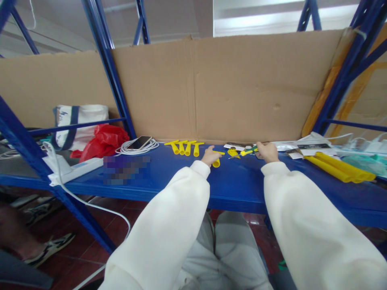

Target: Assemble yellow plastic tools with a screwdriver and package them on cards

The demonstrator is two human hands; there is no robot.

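At shelf (238, 185), left hand (208, 156) holding yellow tube (216, 163), right hand (268, 152) gripping screwdriver (248, 151)

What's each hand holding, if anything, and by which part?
Right hand: a screwdriver, by the handle's rear end. Left hand: a yellow piece, apparently near its crossbar.

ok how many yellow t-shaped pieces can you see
5: four yellow T-shaped pieces side by side, left of the left hand, and a fifth piece right at that hand, which may cover part of it. More could be hidden.
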